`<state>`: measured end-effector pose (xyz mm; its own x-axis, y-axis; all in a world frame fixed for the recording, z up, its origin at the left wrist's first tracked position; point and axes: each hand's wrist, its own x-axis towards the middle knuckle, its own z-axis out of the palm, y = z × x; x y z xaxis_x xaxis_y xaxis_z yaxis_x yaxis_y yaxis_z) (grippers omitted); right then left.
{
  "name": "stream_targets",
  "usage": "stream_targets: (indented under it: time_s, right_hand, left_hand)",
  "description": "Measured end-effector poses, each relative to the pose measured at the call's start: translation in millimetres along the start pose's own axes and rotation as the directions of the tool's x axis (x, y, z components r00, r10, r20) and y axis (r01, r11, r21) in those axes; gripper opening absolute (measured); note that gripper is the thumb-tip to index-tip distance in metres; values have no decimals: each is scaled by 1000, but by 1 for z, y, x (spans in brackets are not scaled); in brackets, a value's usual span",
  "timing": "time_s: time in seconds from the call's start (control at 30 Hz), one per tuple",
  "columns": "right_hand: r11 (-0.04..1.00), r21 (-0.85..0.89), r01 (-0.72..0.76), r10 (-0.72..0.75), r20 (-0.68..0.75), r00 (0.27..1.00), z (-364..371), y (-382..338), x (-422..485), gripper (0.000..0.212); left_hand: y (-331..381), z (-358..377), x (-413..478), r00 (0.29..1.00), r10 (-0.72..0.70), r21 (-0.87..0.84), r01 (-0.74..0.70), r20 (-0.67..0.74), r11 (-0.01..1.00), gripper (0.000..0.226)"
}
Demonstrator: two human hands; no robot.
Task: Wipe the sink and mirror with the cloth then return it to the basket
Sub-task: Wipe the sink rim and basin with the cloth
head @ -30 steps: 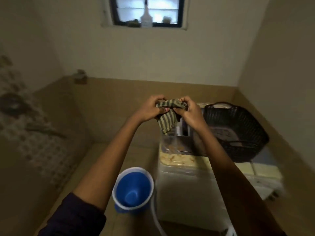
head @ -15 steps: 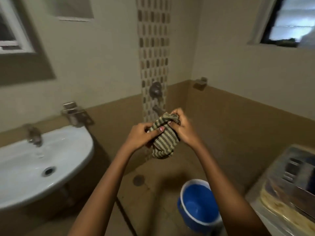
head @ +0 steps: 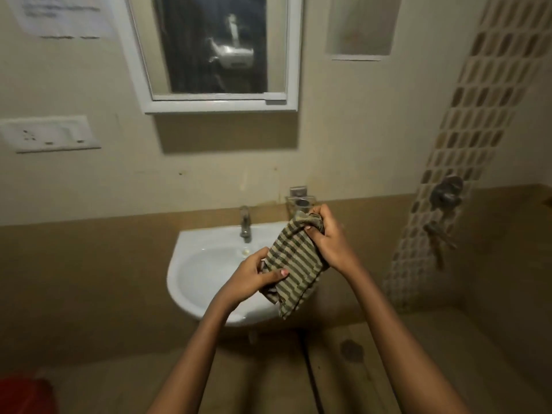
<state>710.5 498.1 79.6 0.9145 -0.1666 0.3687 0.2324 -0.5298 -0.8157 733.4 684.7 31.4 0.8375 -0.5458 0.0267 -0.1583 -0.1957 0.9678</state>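
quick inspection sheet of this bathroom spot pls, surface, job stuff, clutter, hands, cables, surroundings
surface: white sink, basin bare apart from a small pale spot near the tap
job's things: striped cloth bunched in the air over the sink's right side; mirror above; basket not in view
clutter: red object at lower left, unclear what
grippers: left hand and right hand both grip the cloth
cables: nothing seen
surroundings: switch plate, paper notice, wall holder, shower valve on the tiled strip
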Motion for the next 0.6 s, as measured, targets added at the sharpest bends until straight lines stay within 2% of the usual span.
stream_targets:
  time_s: [0.2,0.3,0.4,0.6]
  right_hand:
    - [993,57,-104,100,71,992,61,16,25,12]
    - [980,56,-189,183,102,978,74,32,31,11]
    - [966,93,-242,233,99,967,77,43,38,11]
    - [964,-58,-261,264,62,962,62,88,57,13]
  left_hand:
    - [-38,-74,5,995,-44,-49,39,-93,998,20]
    - [-54,-89,14,994,-70,-63,65,-83,996,24]
    - [-67,-88,27,995,-87,-109,81,-51,991,20]
    - [-99,-60,69,982,-189,45,188,15,981,38]
